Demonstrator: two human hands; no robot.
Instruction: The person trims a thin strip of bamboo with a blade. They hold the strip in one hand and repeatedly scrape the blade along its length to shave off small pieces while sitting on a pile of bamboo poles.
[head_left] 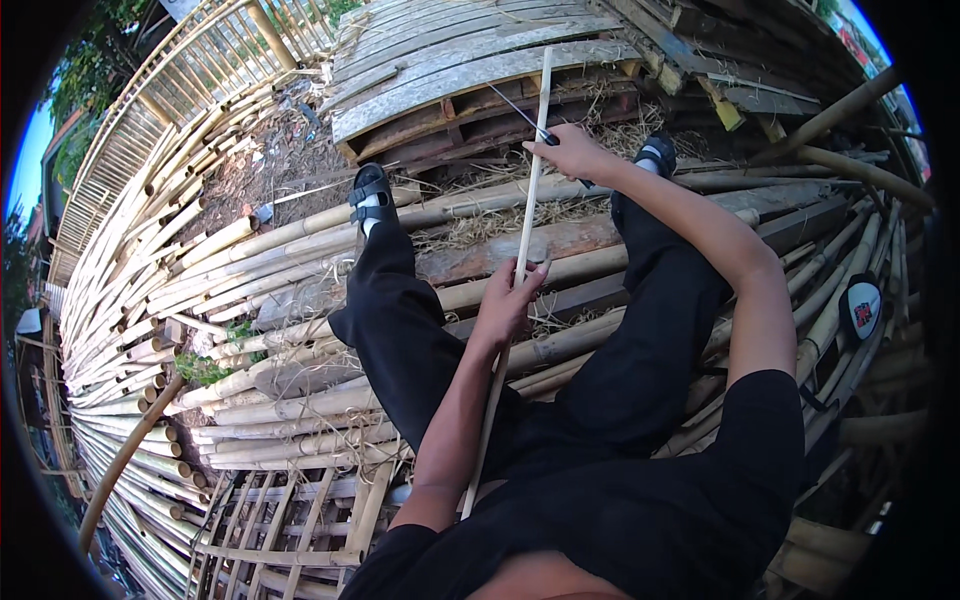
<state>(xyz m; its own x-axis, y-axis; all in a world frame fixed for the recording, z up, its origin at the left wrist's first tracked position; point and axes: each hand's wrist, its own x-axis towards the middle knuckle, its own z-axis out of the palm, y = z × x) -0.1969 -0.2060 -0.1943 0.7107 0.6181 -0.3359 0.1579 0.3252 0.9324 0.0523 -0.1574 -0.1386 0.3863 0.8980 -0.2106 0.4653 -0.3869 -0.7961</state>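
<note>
A long, pale bamboo strip (pixel 530 205) runs from near my waist up past both hands, its far end in front of the wooden pallets. My left hand (pixel 508 300) is closed around it at mid-length, thumb at the right side. Farther along, my right hand (pixel 578 157) grips a knife (pixel 515 108) by its dark handle. The thin blade points away to the upper left, and its base crosses by the strip. Whether the edge touches the strip I cannot tell. Part of the handle shows below my right fist.
Weathered wooden pallets (pixel 420 95) are stacked ahead of my feet. Bamboo poles (pixel 300 240) lie under and left of my legs. A slatted bamboo frame (pixel 290 520) is at lower left, a bamboo fence (pixel 190 80) at upper left. A cap (pixel 861 306) rests on poles at right.
</note>
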